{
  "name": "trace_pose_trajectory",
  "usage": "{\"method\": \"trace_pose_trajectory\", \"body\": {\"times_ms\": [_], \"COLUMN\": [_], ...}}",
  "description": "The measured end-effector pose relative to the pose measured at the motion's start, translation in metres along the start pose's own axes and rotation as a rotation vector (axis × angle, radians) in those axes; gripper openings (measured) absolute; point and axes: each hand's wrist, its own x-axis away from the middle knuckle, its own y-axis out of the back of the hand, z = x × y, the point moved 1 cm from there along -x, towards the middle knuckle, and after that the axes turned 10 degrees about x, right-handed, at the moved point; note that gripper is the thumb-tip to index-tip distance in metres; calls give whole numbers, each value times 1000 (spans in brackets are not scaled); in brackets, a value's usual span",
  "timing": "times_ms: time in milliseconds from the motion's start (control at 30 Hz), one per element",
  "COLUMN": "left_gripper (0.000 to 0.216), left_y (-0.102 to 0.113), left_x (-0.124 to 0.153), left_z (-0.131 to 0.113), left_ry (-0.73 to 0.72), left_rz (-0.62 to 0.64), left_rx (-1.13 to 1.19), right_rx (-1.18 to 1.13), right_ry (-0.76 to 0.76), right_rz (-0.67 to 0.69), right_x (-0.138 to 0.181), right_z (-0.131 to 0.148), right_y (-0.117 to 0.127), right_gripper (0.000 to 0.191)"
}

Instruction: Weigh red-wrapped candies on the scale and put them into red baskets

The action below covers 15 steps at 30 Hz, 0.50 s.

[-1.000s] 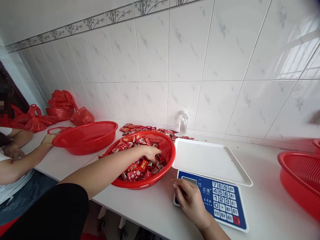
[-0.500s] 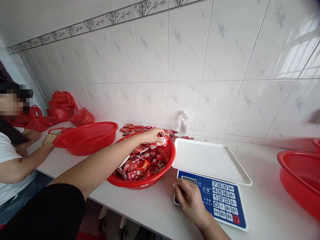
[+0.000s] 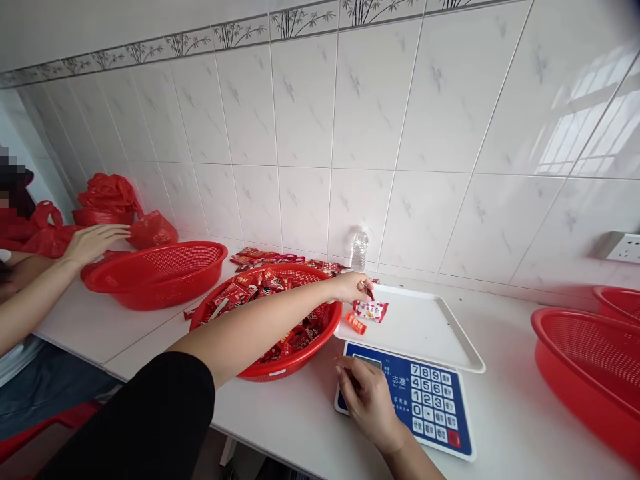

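Note:
My left hand (image 3: 351,288) reaches across the red plastic basket (image 3: 295,367) to the left end of the white tray (image 3: 425,320). Its fingers are closed around a small dark red wrapped packet (image 3: 369,293), mostly hidden. Just below them, a white and red packet (image 3: 371,311) and an orange-red packet (image 3: 356,323) appear over the tray; whether both lie flat on it I cannot tell. Many red wrapped sweets (image 3: 300,339) fill the basket, partly behind my forearm. My right hand (image 3: 370,403), loosely curled with nothing visible in it, rests over the left side of the blue digital scale (image 3: 437,400).
A clear plastic bottle (image 3: 359,251) stands by the tiled wall, beside a row of red packets (image 3: 270,256). Another red basket (image 3: 165,293) is at left, near a co-worker's hand (image 3: 95,243) and red plastic bags (image 3: 107,200). More red baskets (image 3: 585,373) stand at right.
My left hand has moved right from the basket to the tray, where the white-red and orange-red packets now show. My right hand stays by the scale. The co-worker's hand has come off the basket rim.

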Motion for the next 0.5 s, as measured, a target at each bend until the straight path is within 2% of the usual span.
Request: {"method": "trace_pose_trajectory", "body": {"times_ms": [67,133,300,400,500], "left_gripper": [33,31,25,26,28], "left_y": [-2,3,37,58,64], "left_x": [0,1,12,24,39], "left_z": [0,0,17,42,68], "left_ry": [3,-22,13,131,252], "left_rz": [22,-8,-175,-126,4], "left_rx": [1,-33,-357,-470,-579], "right_rx": [-4,-10,-6,1,2], "right_ry": [-4,-3,1,14,13], "right_rz": [4,9,12,9,13], "right_x": [0,-1,-1,0,0], "right_z": [0,0,1,1,0], "right_y": [0,-1,-1,-1,-1], "right_gripper": [19,19,18,18,19]}}
